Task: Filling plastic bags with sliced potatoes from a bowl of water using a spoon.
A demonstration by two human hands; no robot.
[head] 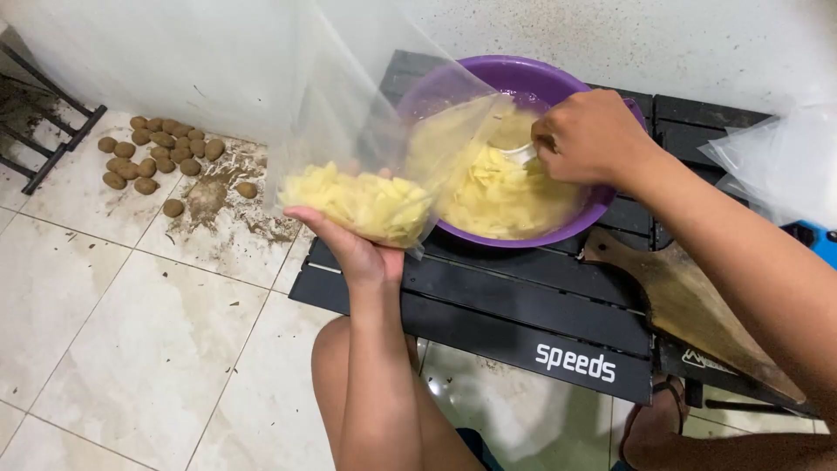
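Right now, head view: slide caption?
Left hand holds clear bag of potato slices; right hand scoops from purple bowl.

We see a bright, even indoor light with only soft shadows. The purple bowl point(523, 87) is our landmark: left of it the clear plastic bag point(349, 113) washes out in pale glare, and above it the wall is overexposed. Near it focus is sharp; toward the frame's corners lines bend slightly.

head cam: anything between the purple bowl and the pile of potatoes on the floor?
In the head view, the clear plastic bag of pale slices, held on the left hand, hangs between the purple bowl and the potatoes; under it, dirt-strewn floor tiles.
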